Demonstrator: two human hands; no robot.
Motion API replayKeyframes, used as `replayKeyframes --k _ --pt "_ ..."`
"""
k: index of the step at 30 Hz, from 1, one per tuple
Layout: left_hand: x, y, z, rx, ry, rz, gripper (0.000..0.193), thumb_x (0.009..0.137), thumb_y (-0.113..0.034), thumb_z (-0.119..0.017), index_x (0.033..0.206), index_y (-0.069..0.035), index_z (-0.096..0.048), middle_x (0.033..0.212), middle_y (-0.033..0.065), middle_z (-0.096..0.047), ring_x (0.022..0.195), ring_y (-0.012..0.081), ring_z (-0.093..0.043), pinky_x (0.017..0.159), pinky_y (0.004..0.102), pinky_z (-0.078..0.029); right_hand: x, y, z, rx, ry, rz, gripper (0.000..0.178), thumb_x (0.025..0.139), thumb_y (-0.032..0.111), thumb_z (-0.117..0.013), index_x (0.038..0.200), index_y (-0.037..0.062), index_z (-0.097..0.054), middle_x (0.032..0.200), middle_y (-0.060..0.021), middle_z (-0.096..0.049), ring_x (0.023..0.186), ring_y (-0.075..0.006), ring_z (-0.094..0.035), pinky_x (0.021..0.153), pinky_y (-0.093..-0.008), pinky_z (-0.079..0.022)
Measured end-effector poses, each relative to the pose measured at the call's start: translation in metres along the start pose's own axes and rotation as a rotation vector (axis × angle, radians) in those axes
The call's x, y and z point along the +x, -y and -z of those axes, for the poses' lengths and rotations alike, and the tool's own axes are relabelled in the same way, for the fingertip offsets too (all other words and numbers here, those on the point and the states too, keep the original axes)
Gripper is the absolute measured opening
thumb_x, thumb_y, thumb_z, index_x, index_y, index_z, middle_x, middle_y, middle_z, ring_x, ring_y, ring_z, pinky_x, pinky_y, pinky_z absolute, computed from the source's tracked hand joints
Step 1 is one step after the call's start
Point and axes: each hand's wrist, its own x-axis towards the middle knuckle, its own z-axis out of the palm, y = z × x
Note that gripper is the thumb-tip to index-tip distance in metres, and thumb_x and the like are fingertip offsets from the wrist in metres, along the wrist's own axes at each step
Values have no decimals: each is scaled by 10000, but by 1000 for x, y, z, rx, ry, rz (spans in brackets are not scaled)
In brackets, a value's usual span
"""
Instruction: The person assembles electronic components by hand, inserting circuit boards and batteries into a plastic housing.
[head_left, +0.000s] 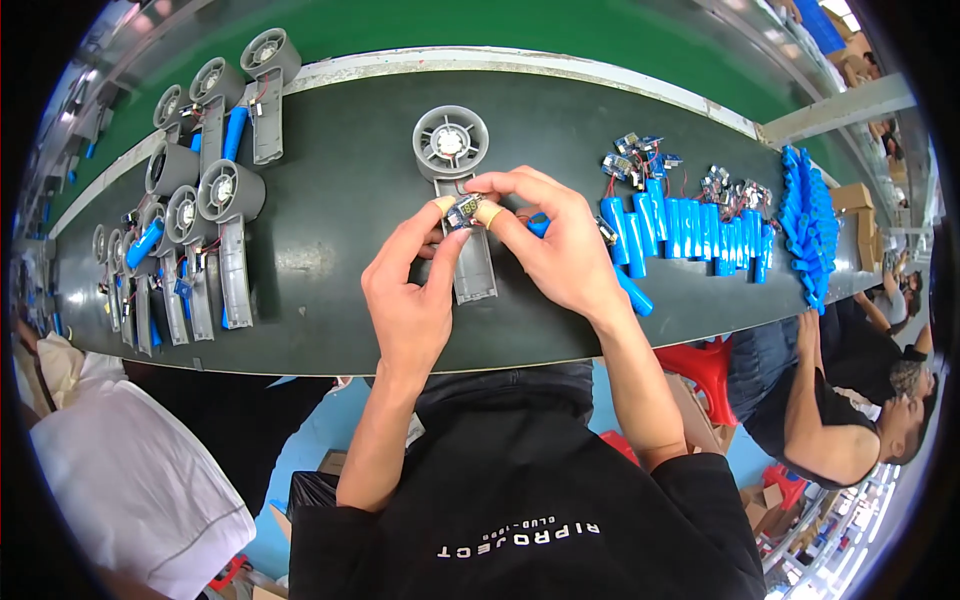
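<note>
My left hand [410, 290] and my right hand [555, 240] meet over the dark work surface, both pinching a small circuit board with a little display [464, 211]. Tape wraps my fingertips. Directly under the board lies a grey handheld fan housing [455, 160], its round fan head pointing away from me and its handle running toward me. A blue cylindrical battery [632, 295] lies beside my right wrist, and another blue battery end [538, 226] shows behind my right fingers.
Several grey fan housings with blue batteries [215, 190] lie at the left. Rows of blue batteries [690, 235] with wired small boards [640, 160] lie at the right. A person in black [850, 420] sits at the right; a white sleeve [120, 470] at lower left.
</note>
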Motion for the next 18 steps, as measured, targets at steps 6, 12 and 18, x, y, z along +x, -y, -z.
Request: replayKeyframes --k 6,12,18 --pt "1 -11 2 -67 66 101 467 843 56 -654 1282 50 -495 1005 108 -666 877 127 -637 778 254 -502 2 10 -2 97 6 -196 201 886 83 -619 1071 24 -670 922 -4 -622 654 -33 -540 478 -187 -400" --pt "-2 -11 0 -120 85 174 533 835 102 -627 1330 53 -435 1043 111 -640 881 118 -638 762 235 -507 -2 2 -18 83 -158 -146 190 879 65 -613 1052 8 -669 906 -17 -628 715 -56 -560 572 -210 -433" --pt "-2 -4 -2 -113 15 175 459 813 78 -640 1252 107 -509 961 113 -678 791 117 -651 724 246 -527 -5 6 -23 -4 -183 -142 193 866 45 -617 1048 18 -676 870 -34 -617 830 -98 -587 708 -242 -455"
